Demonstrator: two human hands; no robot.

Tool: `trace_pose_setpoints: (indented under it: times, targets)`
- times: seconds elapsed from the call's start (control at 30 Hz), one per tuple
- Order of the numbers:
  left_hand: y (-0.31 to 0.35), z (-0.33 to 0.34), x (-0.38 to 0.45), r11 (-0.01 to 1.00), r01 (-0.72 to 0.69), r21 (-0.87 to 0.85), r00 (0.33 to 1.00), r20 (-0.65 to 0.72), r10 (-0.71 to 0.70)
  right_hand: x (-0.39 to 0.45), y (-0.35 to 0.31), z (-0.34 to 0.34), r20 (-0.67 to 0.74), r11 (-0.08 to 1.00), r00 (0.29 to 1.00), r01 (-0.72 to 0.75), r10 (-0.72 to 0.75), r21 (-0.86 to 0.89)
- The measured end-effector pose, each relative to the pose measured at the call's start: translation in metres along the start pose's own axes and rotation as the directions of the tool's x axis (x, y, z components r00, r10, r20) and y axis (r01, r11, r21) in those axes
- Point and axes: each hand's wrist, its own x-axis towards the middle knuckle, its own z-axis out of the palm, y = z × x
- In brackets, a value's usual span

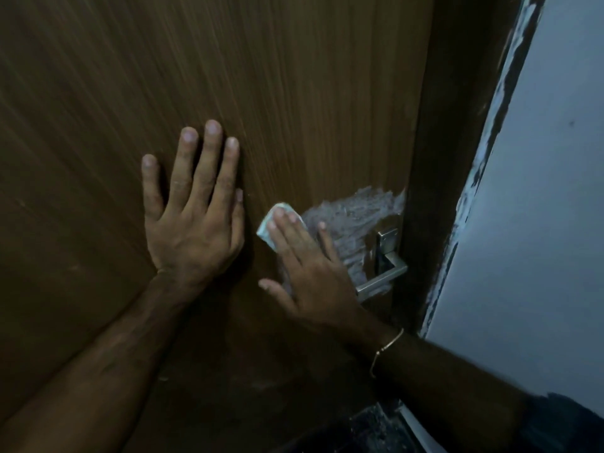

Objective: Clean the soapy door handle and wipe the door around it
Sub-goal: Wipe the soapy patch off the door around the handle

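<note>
Nearest, the right hand (pixel 304 266) presses a pale cloth (pixel 273 223) flat-fingered against the door (pixel 294 93), just left of the soap smear (pixel 353 220); the wiping step looks under way. The left hand (pixel 192 204) lies open, palm braced on the wood further left. Next, I judge, the cloth must sweep right through the suds to the door handle (pixel 382 276), whose lever is partly hidden behind the right hand. Most of the cloth is covered.

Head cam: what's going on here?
A person is wiping a wooden door. The left hand lies flat on the door, fingers straight. The right hand presses a small cloth flat against the door, just left of the suds. Suds still cover the patch above and beside the metal handle.
</note>
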Motion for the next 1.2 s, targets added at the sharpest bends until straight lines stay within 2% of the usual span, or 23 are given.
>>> trace_pose_setpoints:
  times: [0.07, 0.17, 0.27, 0.33, 0.4, 0.5, 0.6, 0.73, 0.9, 0.97, 1.07, 1.13, 1.2]
  targets:
    - [0.0, 0.0, 0.0, 1.0, -0.007, -0.003, 1.0, -0.002, 0.007, -0.008, 0.017, -0.006, 0.004, 0.996, 0.996, -0.094, 0.094, 0.0]
    - [-0.001, 0.001, 0.001, 1.0, -0.023, 0.007, 1.0, -0.001, 0.023, 0.011, 0.033, -0.019, -0.118, 0.979, 0.972, -0.2, 0.203, 0.034]
    - [-0.001, 0.002, 0.0, 1.0, -0.016, 0.007, 1.0, 0.006, 0.016, 0.028, 0.02, -0.021, -0.134, 0.986, 0.979, -0.14, 0.151, 0.088]
    - [0.0, 0.0, 0.0, 1.0, -0.007, -0.002, 1.0, 0.009, 0.007, 0.018, 0.016, -0.017, -0.102, 0.995, 0.99, -0.098, 0.101, 0.033]
    - [0.001, -0.001, 0.001, 1.0, -0.01, -0.008, 1.0, -0.003, 0.01, 0.004, 0.029, -0.018, -0.083, 0.99, 0.987, -0.14, 0.139, 0.001]
    - [0.001, -0.001, 0.002, 1.0, -0.026, 0.003, 1.0, -0.013, 0.026, 0.013, 0.051, -0.028, -0.136, 0.954, 0.948, -0.272, 0.288, 0.123]
    - [0.0, -0.001, 0.001, 1.0, -0.027, -0.006, 1.0, -0.001, 0.027, 0.034, 0.047, -0.032, -0.157, 0.925, 0.928, -0.299, 0.339, 0.235]
    - [0.0, -0.002, 0.001, 1.0, -0.004, -0.023, 1.0, 0.019, 0.005, 0.004, 0.04, -0.021, -0.077, 0.958, 0.963, -0.247, 0.26, 0.147]
    - [0.0, 0.001, 0.001, 1.0, 0.001, -0.019, 1.0, 0.023, 0.0, 0.01, 0.073, -0.035, -0.075, 0.873, 0.89, -0.421, 0.45, 0.248]
    - [-0.001, 0.004, -0.001, 1.0, -0.002, -0.03, 1.0, 0.021, 0.003, 0.023, 0.07, -0.039, -0.103, 0.875, 0.891, -0.404, 0.443, 0.266]
    - [-0.002, 0.01, -0.005, 0.996, 0.025, -0.089, 0.999, 0.042, -0.021, 0.008, 0.063, -0.033, -0.058, 0.904, 0.927, -0.346, 0.371, 0.251]
    - [-0.003, 0.016, -0.007, 0.992, 0.039, -0.117, 0.998, 0.052, -0.033, -0.01, 0.069, -0.029, 0.0, 0.886, 0.916, -0.388, 0.402, 0.253]
    - [-0.005, 0.022, -0.008, 0.995, 0.031, -0.098, 0.999, 0.033, -0.028, -0.01, 0.081, -0.031, 0.015, 0.838, 0.876, -0.467, 0.483, 0.283]
